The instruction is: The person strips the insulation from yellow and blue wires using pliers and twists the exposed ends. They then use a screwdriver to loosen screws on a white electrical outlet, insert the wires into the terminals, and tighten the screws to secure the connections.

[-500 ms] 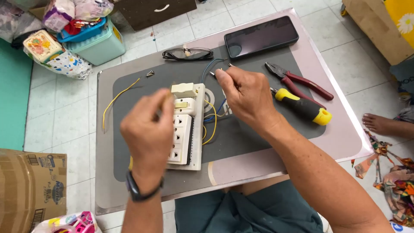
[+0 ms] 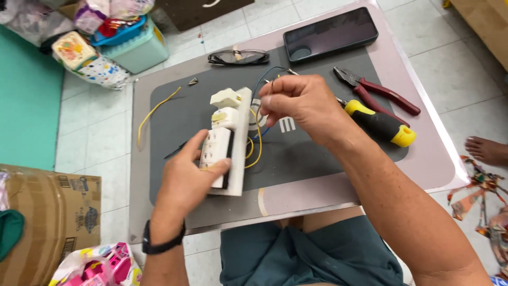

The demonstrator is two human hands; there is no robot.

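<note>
A cream socket panel (image 2: pixel 228 133) with outlets and switches stands on edge on a dark grey mat (image 2: pixel 296 153). My left hand (image 2: pixel 186 177) grips its near end, thumb on the face. My right hand (image 2: pixel 302 105) is just right of the panel's top and pinches thin wires (image 2: pixel 264 80); a blue wire arcs above the fingers and yellow wire (image 2: pixel 258 143) loops out beside the panel. A black band sits on my left wrist.
On the small pinkish table (image 2: pixel 434 164) lie a loose yellow wire (image 2: pixel 153 114), eyeglasses (image 2: pixel 238 56), a dark phone (image 2: pixel 330 34), red-handled pliers (image 2: pixel 378 90) and a yellow-and-black screwdriver (image 2: pixel 383 126). A cardboard box (image 2: pixel 53 222) and containers stand at left. Someone's bare foot (image 2: pixel 487 150) is at right.
The camera has shifted closer. My left hand has slid down to the panel's near end. My right hand stays at the wires by the panel's top.
</note>
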